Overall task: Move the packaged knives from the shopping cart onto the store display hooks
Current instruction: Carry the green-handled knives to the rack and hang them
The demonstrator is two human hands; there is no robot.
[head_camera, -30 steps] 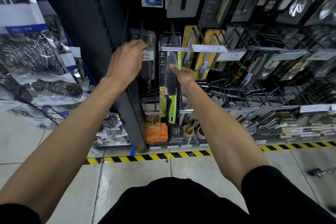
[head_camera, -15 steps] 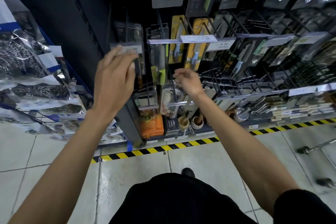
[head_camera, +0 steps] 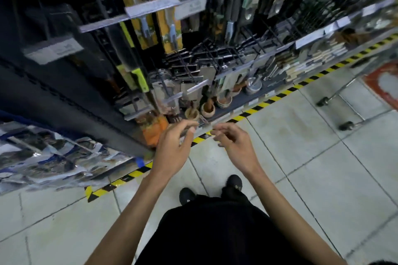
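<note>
A packaged knife with a green handle [head_camera: 131, 64] hangs on a display hook in the dark rack, above and left of both hands. My left hand [head_camera: 174, 146] and my right hand [head_camera: 234, 146] are low in front of the shelf base, apart from the rack, fingers loosely curled and spread with nothing in them. Two yellow-carded knives [head_camera: 163, 17] hang to the right of the green one. Only the wheels and lower frame of the shopping cart [head_camera: 336, 101] show at the right.
Price tags [head_camera: 150, 5] stick out on hook ends. Wooden mortars and small jars [head_camera: 207, 109] stand on the bottom shelf. Yellow-black tape [head_camera: 267, 101] marks the shelf edge on the tiled floor. Foil-bagged goods [head_camera: 43, 157] hang at the left. My shoes [head_camera: 187, 196] are below.
Both hands have let go of the green-handled knife pack, now hanging on its hook, and dropped down away from the rack. The view has tilted down and turned right.
</note>
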